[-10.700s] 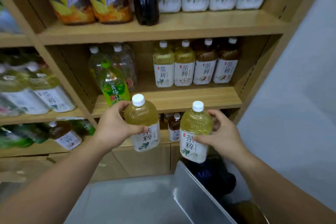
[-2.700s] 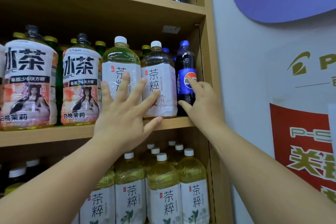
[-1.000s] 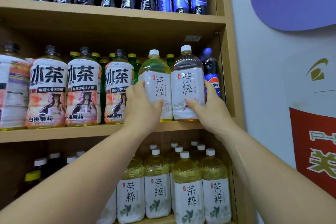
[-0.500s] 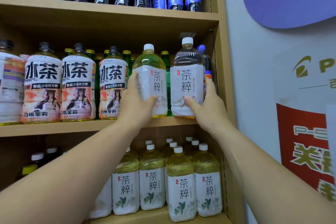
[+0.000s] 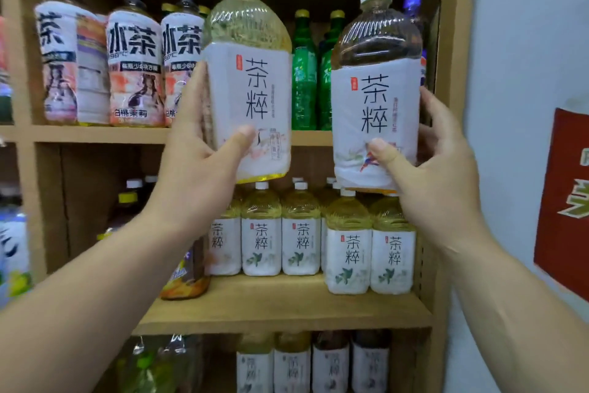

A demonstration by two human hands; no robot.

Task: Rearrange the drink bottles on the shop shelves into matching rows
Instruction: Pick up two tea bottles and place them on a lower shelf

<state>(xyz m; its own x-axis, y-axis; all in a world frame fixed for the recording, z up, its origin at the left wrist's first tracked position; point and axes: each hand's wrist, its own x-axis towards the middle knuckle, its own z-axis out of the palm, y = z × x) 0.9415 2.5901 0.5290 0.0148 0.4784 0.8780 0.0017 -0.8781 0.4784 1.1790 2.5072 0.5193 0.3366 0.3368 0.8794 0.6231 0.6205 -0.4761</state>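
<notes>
My left hand [image 5: 194,169] grips a large pale-yellow tea bottle [image 5: 251,74] with a white label and white cap, held in the air in front of the upper shelf [image 5: 95,134]. My right hand [image 5: 436,176] grips a similar bottle of dark brown tea [image 5: 376,80], also lifted clear of the shelf. Below them, several matching yellow tea bottles [image 5: 301,233] stand in rows on the middle shelf [image 5: 287,306].
Iced-tea bottles with peach labels [image 5: 135,64] fill the upper shelf's left. Green bottles [image 5: 304,74] and a blue-capped cola bottle [image 5: 414,10] stand behind the held ones. An orange-labelled bottle [image 5: 186,278] sits left on the middle shelf. More tea bottles [image 5: 312,364] line the bottom shelf. A wall with a red poster [image 5: 567,201] is at right.
Both hands have pulled the two tea bottles off the upper shelf toward me and lifted them; they now hang in front of the shelf. The view has tilted down.
</notes>
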